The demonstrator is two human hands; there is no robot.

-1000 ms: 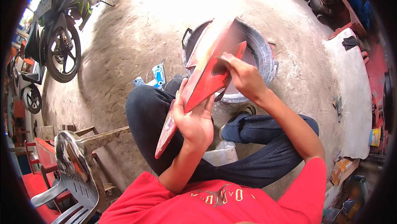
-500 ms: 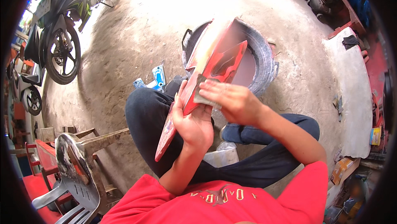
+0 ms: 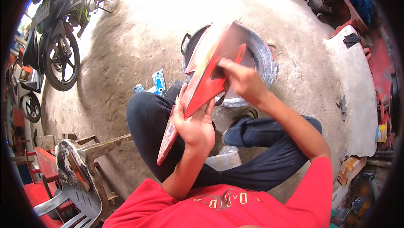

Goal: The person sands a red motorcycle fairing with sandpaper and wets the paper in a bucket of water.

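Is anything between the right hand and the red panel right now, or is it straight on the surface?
Nothing visible stands between them. The right hand presses directly on the face of the red panel, though motion blur hides whether it holds a pad underneath. The left hand grips the panel's lower edge, clear of that spot.

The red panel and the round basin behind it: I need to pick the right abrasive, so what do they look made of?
The red panel looks like moulded plastic bodywork, probably painted: thin, curved, glossy red with dulled pale patches near its top. The left hand holds its lower part; the right hand presses on its face. The basin looks like grey metal, judging by its dull sheen and side handle, though plastic is possible.
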